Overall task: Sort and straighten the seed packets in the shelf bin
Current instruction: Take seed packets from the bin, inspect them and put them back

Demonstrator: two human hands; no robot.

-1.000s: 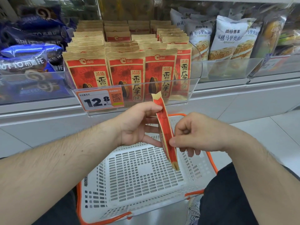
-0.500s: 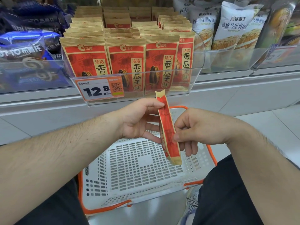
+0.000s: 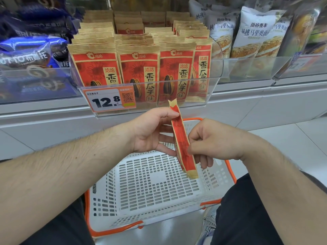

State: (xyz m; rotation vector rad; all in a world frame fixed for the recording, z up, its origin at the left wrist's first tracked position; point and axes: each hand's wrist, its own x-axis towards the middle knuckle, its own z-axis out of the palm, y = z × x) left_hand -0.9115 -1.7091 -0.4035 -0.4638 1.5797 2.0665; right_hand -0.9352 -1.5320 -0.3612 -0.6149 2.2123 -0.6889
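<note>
One red and tan seed packet (image 3: pixel 182 138) is held edge-on between both hands, below the shelf bin. My left hand (image 3: pixel 152 131) grips its left face, thumb near the top. My right hand (image 3: pixel 212 140) pinches its right edge at mid-height. The clear plastic shelf bin (image 3: pixel 215 68) above holds several rows of upright seed packets (image 3: pixel 138 66) of the same kind, their red fronts facing me.
A white slotted basket (image 3: pixel 154 183) with orange rim sits under my hands, nothing in it. A price tag (image 3: pixel 109 99) reading 12.8 hangs on the bin front. Blue snack bags (image 3: pixel 30 55) fill the left bin, white bags (image 3: pixel 254 32) the right. Dark trousers cover my knees.
The packet and both hands have risen slightly toward the bin, and the view has moved closer to the shelf. Both hands keep the same hold on it.
</note>
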